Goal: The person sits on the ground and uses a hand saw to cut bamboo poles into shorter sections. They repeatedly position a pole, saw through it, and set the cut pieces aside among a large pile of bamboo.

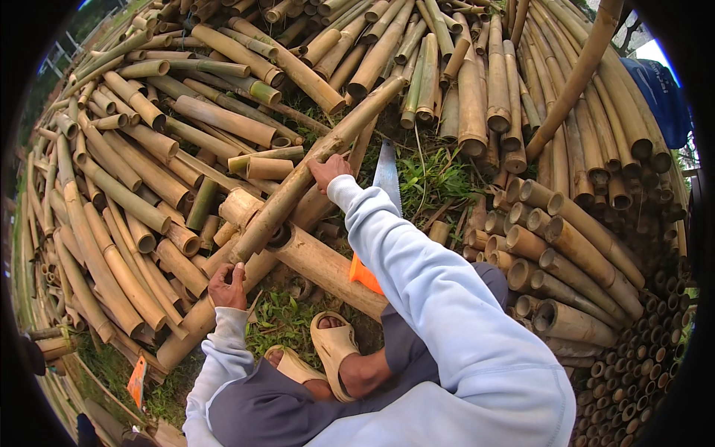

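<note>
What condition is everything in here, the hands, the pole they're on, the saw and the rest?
Left hand: gripping the pole's lower end.
Right hand: pressed on the pole further up.
Bamboo pole: slanted, resting across a thicker log.
Saw: lying on the grass, not held, orange handle behind the right sleeve.
Sandals: on the feet.
Bamboo stacks: piled all around.
</note>
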`<state>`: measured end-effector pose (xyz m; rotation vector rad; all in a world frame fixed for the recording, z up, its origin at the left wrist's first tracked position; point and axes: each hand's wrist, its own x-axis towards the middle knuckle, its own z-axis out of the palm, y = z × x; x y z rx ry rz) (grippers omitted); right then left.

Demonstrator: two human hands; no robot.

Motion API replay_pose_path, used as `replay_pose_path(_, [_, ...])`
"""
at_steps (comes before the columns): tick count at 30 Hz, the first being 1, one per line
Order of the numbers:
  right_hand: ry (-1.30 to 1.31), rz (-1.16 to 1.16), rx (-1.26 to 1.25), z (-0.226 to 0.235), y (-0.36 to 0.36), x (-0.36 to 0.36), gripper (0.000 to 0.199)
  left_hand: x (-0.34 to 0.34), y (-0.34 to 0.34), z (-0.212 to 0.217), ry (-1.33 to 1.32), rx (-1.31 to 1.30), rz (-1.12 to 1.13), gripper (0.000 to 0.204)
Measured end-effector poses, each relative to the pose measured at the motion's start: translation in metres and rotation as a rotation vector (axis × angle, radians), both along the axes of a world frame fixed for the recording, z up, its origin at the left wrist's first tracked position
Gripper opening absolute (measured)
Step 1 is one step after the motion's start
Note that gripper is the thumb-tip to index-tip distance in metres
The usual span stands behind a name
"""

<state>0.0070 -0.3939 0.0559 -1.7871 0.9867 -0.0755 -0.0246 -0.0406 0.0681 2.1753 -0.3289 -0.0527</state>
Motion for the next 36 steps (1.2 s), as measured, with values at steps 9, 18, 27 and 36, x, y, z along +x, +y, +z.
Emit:
replay_pose_path(9, [-0.002,-0.215,0.115,-0.015,0.026,0.017,0.110,-0.002,0.008,0.002,-0.045,0.003,-0.010,0.031])
replay_pose_path(18, [-0.252,-0.332,0.618,-0.035,-0.004,0.019,0.056,0.003,0.009,-0.001,-0.010,-0.029,-0.004,0.033])
replay_pose_path(27, [-0.499,-0.309,0.840,-0.046,0.027,0.016,0.043,-0.018,0.042,0.010,-0.127,-0.056,0.097,0.027])
replay_pose_path(36, [-0.792,-0.104,0.860,0.034,0.234,-0.066,0.062,-0.082,0.233,-0.007,-0.050,-0.352,0.641,0.024])
